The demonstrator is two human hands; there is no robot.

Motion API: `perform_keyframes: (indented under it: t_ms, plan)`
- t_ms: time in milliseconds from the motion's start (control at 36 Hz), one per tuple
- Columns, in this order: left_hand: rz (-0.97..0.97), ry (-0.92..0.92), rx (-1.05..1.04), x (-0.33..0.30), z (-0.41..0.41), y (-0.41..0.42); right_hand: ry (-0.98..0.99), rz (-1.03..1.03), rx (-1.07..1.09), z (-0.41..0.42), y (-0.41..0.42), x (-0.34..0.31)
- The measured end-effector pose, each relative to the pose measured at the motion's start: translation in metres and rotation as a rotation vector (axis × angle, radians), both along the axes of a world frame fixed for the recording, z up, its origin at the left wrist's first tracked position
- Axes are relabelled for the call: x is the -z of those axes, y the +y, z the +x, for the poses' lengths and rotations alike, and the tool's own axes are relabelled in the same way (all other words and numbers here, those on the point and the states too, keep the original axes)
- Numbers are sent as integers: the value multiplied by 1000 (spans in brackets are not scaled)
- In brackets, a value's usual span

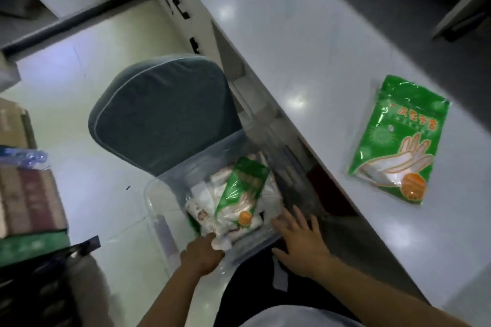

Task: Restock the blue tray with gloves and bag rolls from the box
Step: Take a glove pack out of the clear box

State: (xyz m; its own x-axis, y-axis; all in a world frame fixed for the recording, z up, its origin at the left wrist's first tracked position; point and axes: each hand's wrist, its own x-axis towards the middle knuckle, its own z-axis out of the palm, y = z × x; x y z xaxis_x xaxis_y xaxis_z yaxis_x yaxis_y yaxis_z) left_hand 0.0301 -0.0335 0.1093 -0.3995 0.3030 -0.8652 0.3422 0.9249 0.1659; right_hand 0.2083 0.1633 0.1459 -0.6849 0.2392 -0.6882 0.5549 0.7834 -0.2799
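Box (170, 210) holds glove pack (243, 190) atop white rolls (212, 199).

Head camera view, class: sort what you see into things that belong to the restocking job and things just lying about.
Belongs to the job:
clear box
green glove pack in the box
green glove pack on the counter
white rolls
left hand
right hand

Just lying about:
grey chair cushion
cardboard cartons
white counter
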Motion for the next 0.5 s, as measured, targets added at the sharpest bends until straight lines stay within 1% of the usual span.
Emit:
perform_keyframes:
  t_ms: [83, 167, 278, 361, 444, 500]
  plan:
    - [40, -22, -52, 26, 1, 2, -139, -28, -1, 11, -2, 35]
    - [96, -22, -120, 56, -9, 16, -190, -67, 7, 19, -3, 60]
    - [105, -14, -172, 93, -34, 45, -120, 0, -5, 32, -11, 81]
    - [47, 0, -159, 125, -50, 68, -84, 34, -7, 39, -15, 88]
    - [81, 6, -277, 154, -63, 92, -29, 28, 49, 43, -20, 90]
    - [110, 14, -376, 170, -71, 105, 22, 83, 77, 44, -25, 90]
